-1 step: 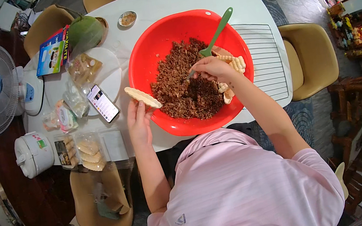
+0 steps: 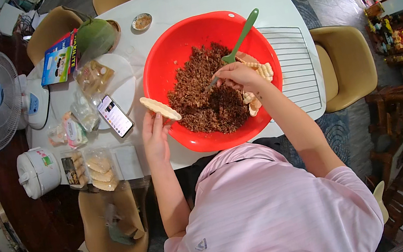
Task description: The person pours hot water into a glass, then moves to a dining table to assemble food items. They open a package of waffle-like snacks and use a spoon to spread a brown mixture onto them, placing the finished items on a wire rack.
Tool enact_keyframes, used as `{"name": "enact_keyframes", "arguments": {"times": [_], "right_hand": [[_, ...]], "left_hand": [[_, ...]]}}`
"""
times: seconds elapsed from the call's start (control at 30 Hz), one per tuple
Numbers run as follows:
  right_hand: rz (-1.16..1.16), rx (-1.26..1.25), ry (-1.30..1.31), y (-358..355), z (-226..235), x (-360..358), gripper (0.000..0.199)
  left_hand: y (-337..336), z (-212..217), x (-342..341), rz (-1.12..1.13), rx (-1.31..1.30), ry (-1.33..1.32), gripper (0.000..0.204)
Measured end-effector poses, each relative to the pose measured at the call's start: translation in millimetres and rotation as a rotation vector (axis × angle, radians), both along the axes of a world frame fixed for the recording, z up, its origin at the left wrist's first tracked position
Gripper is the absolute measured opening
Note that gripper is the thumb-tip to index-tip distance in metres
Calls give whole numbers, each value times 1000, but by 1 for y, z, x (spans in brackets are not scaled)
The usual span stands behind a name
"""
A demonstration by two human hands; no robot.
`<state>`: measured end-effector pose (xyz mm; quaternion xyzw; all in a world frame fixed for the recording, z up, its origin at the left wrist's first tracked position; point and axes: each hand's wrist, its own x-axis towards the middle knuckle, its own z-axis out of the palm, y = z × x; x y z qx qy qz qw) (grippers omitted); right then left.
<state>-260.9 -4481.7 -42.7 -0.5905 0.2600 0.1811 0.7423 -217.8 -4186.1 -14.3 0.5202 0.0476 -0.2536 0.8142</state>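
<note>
Red bowl (image 2: 162,61) holds brown mix (image 2: 193,82) where the right hand (image 2: 237,76), fingers curled round a spoon (image 2: 213,82), seems to be scooping, while the left hand (image 2: 155,136) pinches 1 wafer (image 2: 159,108) beside it, probably best kept level for filling.

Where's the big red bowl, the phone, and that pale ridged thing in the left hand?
Red bowl (image 2: 158,75): head view, inner wall.
Phone (image 2: 115,116): head view, lit screen.
Pale ridged thing (image 2: 160,107): head view, its middle.
</note>
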Motion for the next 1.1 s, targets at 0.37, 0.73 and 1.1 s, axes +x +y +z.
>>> {"name": "enact_keyframes", "arguments": {"times": [0.37,0.73,1.1], "right_hand": [[-327,-656,-657,38,64,-46,18],[-50,-1299,-1016,69,73,-67,27],[-86,-1237,-697,25,26,-16,16]], "left_hand": [[-73,-9,-7,-162,-290,308,32],[-80,-4,-13,-210,-253,312,37],[-52,0,-7,-297,-277,301,38]]}}
